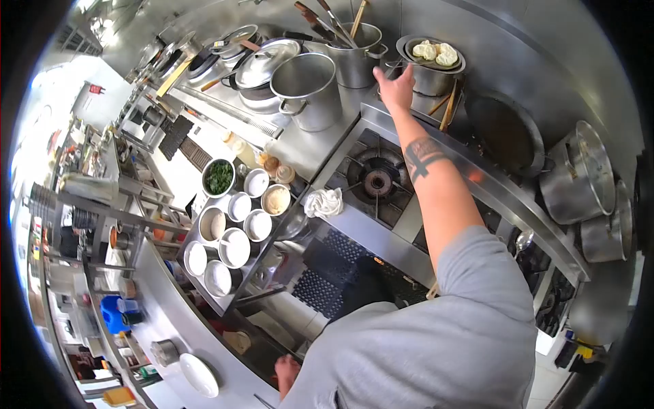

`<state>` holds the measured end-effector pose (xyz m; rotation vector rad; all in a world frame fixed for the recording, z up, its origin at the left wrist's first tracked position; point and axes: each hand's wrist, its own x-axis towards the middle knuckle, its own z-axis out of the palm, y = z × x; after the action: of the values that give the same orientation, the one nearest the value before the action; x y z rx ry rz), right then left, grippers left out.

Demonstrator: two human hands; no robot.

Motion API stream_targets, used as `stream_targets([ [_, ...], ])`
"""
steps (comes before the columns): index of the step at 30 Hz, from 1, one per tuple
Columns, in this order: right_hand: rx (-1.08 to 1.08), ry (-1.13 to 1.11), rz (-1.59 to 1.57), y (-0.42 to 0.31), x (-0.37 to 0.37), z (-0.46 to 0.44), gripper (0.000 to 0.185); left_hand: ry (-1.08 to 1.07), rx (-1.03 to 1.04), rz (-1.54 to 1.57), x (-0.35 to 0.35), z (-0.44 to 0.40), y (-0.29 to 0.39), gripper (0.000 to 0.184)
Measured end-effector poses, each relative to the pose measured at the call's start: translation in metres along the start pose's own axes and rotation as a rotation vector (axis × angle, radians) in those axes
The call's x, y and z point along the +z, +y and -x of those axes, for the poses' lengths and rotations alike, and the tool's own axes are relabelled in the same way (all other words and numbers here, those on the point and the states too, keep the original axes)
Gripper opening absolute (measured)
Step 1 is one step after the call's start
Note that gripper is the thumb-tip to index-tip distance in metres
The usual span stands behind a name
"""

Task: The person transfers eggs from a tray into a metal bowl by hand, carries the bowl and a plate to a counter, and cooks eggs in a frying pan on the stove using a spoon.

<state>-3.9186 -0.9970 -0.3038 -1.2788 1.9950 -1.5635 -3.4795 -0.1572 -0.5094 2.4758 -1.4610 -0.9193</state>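
My right hand (396,87) is stretched out over the back of the stove, fingers apart and holding nothing visible. Just beyond it, a metal bowl or strainer (460,67) sits on a pot (432,83), with pale, lumpy pieces (436,52) in it. A tall pot with long-handled utensils (355,63) stands left of the fingers. Low at my side, my left hand (287,370) has curled fingers near the counter edge; what they hold, if anything, is hidden.
A gas burner (377,181) lies below my right arm, with a crumpled white cloth (323,202) beside it. Several round containers, one with chopped greens (219,177), fill the left counter. A large pot (306,88), a wok (504,129) and stacked pots (576,174) stand around. A white plate (199,375) lies lower left.
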Motion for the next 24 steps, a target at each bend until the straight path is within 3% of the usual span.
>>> stream_targets([
  [1, 0.046, 0.081, -0.016, 0.001, 0.007, -0.015, 0.101, -0.048, 0.172, -0.388, 0.001, 0.007, 0.004, 0.034],
  [2, 0.061, 0.085, -0.01, 0.008, 0.013, -0.03, 0.101, -0.125, 0.079, -0.362, 0.004, 0.023, 0.014, 0.035],
  [4, 0.017, 0.183, -0.055, 0.017, 0.021, -0.049, 0.084, -0.213, -0.219, -0.142, 0.017, 0.041, 0.033, 0.036],
  [5, 0.013, 0.175, -0.051, 0.016, 0.015, -0.05, 0.084, -0.223, -0.274, -0.102, 0.018, 0.045, 0.039, 0.037],
  [8, -0.019, 0.453, -0.132, 0.03, -0.017, -0.067, 0.054, -0.226, -0.348, -0.049, 0.024, 0.048, 0.049, 0.039],
  [9, -0.011, 0.587, -0.134, 0.057, -0.017, -0.085, 0.05, -0.223, -0.353, -0.035, 0.026, 0.051, 0.051, 0.039],
  [11, 0.159, 0.5, -0.337, 0.13, -0.014, -0.147, 0.041, -0.199, -0.343, -0.007, 0.029, 0.05, 0.05, 0.041],
  [13, 0.328, 0.503, -0.56, 0.086, -0.056, -0.135, 0.037, -0.146, -0.266, -0.003, 0.033, 0.041, 0.037, 0.042],
  [15, 0.361, 0.554, -0.634, 0.076, -0.082, -0.138, 0.04, -0.049, -0.151, 0.018, 0.041, 0.021, 0.015, 0.044],
  [16, 0.216, 0.216, 0.248, 0.086, -0.103, -0.139, 0.047, -0.012, 0.016, -0.095, 0.045, 0.009, 0.012, 0.045],
  [17, -0.08, 0.138, 1.123, 0.103, -0.125, -0.144, 0.059, -0.039, -0.479, 0.504, -0.004, 0.005, 0.079, 0.046],
  [18, -0.037, 0.065, 0.828, 0.111, -0.14, -0.144, 0.053, 0.049, -0.434, 0.461, -0.012, -0.003, 0.091, 0.046],
  [19, -0.061, -0.054, 0.586, 0.087, -0.158, -0.104, 0.026, 0.033, -0.489, 0.534, -0.038, -0.001, 0.12, 0.046],
  [21, -0.509, 0.041, 1.159, 0.065, -0.198, -0.079, 0.02, 0.113, -0.445, 0.443, -0.026, 0.006, 0.101, 0.046],
  [22, -0.708, 0.081, 0.833, 0.084, -0.216, -0.1, 0.021, 0.15, -0.414, 0.394, -0.011, 0.01, 0.086, 0.046],
  [23, -0.419, -0.05, -0.122, 0.102, -0.21, -0.134, 0.029, 0.168, -0.439, 0.481, -0.006, 0.017, 0.088, 0.045],
  [24, -0.25, -0.049, -0.245, 0.026, -0.231, -0.061, 0.038, 0.187, -0.469, 0.523, 0.007, 0.024, 0.082, 0.044],
])
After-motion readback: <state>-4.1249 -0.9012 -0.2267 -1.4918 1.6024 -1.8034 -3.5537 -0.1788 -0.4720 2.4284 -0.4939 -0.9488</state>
